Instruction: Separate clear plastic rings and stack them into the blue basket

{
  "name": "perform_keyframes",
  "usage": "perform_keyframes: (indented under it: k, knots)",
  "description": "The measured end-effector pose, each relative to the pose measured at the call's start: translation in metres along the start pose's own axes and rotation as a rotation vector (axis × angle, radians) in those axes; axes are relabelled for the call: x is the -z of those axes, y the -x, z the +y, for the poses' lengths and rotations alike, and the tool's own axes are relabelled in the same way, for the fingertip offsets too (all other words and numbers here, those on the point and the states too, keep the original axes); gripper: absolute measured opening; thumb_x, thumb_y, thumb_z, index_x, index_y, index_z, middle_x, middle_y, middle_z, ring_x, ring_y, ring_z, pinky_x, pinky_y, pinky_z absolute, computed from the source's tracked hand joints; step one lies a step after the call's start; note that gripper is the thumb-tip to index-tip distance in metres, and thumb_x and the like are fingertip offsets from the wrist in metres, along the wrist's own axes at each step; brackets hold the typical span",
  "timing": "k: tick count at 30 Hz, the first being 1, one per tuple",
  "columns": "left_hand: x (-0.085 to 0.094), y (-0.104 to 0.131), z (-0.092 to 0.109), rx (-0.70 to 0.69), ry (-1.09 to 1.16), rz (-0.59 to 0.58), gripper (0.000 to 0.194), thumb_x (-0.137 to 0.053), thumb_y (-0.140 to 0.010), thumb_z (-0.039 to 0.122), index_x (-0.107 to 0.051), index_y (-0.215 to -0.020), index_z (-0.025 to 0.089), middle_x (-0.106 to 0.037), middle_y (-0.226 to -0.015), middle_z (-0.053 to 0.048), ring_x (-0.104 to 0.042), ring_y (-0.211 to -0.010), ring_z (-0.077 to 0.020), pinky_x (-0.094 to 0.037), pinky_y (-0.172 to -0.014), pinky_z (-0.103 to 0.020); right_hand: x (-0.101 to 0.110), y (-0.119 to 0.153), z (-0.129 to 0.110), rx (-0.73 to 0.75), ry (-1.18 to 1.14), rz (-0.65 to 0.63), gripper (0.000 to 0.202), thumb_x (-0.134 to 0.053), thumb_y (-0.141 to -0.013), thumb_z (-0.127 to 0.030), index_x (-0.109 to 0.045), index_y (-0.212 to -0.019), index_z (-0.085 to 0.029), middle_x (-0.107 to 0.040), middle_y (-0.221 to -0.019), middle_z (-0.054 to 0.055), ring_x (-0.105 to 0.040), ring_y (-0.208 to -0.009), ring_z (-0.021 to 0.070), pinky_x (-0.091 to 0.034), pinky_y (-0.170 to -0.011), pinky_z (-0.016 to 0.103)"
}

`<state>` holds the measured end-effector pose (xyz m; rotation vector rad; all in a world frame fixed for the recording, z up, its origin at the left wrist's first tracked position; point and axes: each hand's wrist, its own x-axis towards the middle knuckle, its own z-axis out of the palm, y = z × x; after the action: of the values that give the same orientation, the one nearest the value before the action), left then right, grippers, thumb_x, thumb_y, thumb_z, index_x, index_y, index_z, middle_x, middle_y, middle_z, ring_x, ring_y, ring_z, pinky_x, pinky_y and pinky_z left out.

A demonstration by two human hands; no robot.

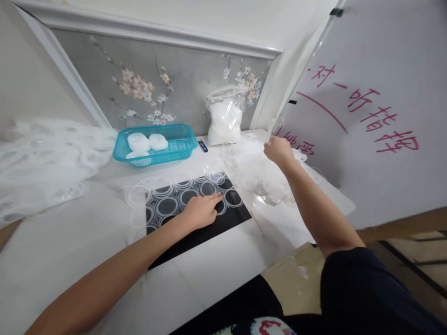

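Observation:
My left hand (200, 211) lies flat on a black mat (199, 242), its index and middle fingers stretched out over a strip of white, lace-like material with ring shapes (167, 205). The strip runs along the mat's far part and past its left edge. My right hand (280, 151) is raised at the right, fingers closed, over a loose heap of thin, clear-white scraps (256, 172). A pale sliver shows just above those fingers; what they hold, if anything, I cannot make out.
A blue plastic basket (157, 160) holds white round bundles. Small thread snips (203, 146) lie beside it, near a clear bag of white material (226, 121). More ringed white material (45, 167) is piled at left. A whiteboard (377, 172) stands close on the right.

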<state>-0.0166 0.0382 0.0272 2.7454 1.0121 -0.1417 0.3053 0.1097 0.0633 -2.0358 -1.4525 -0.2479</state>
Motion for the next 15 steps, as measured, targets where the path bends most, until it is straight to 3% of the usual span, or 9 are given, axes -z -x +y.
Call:
perform_keyframes:
  k: [2, 5, 7, 11, 15]
  knots:
    - [0.0, 0.005, -0.002, 0.031, 0.001, 0.042, 0.055, -0.041, -0.089, 0.018, -0.047, -0.142, 0.027, -0.044, -0.15, -0.003, -0.064, -0.111, -0.0264, -0.054, -0.088, -0.04, 0.004, 0.007, 0.006, -0.018, 0.048, -0.006, 0.006, -0.064, -0.073, -0.019, -0.062, -0.07, -0.015, -0.066, -0.09, 0.02, -0.058, -0.097, 0.035, -0.045, -0.086, 0.052]
    - [0.005, -0.002, -0.008, 0.125, -0.018, 0.104, 0.046, -0.04, -0.093, 0.027, -0.051, -0.138, 0.028, -0.048, -0.148, -0.004, -0.065, -0.109, -0.0268, -0.052, -0.089, -0.039, 0.008, 0.025, 0.001, -0.001, 0.07, 0.147, 0.011, -0.061, -0.074, -0.024, -0.064, -0.072, -0.013, -0.059, -0.118, 0.025, -0.048, -0.113, 0.0417, -0.038, -0.091, 0.065]
    - [0.012, -0.017, -0.012, 0.187, -0.035, 0.142, 0.044, -0.039, -0.096, 0.035, -0.052, -0.137, 0.024, -0.051, -0.145, -0.009, -0.063, -0.111, -0.0289, -0.051, -0.091, -0.041, 0.01, 0.038, -0.006, 0.027, 0.009, 0.236, 0.017, -0.058, -0.078, -0.028, -0.065, -0.075, -0.013, -0.056, -0.126, 0.024, -0.042, -0.12, 0.0425, -0.033, -0.095, 0.068]
    - [0.024, -0.059, -0.017, 0.259, -0.057, 0.147, 0.052, -0.044, -0.093, 0.05, -0.055, -0.13, 0.014, -0.059, -0.129, -0.019, -0.062, -0.11, -0.0349, -0.049, -0.089, -0.043, 0.009, 0.066, -0.016, 0.134, -0.191, 0.207, 0.019, -0.055, -0.083, -0.032, -0.067, -0.077, -0.019, -0.062, -0.12, 0.017, -0.048, -0.122, 0.0344, -0.033, -0.103, 0.061]
    - [0.033, -0.087, -0.016, 0.244, -0.052, 0.041, 0.039, -0.047, -0.091, 0.035, -0.063, -0.118, 0.011, -0.062, -0.121, -0.022, -0.06, -0.114, -0.0355, -0.046, -0.091, -0.044, 0.0, 0.094, -0.013, 0.08, -0.386, 0.252, 0.022, -0.055, -0.086, -0.036, -0.068, -0.079, -0.02, -0.067, -0.114, 0.013, -0.057, -0.114, 0.0299, -0.04, -0.103, 0.053]
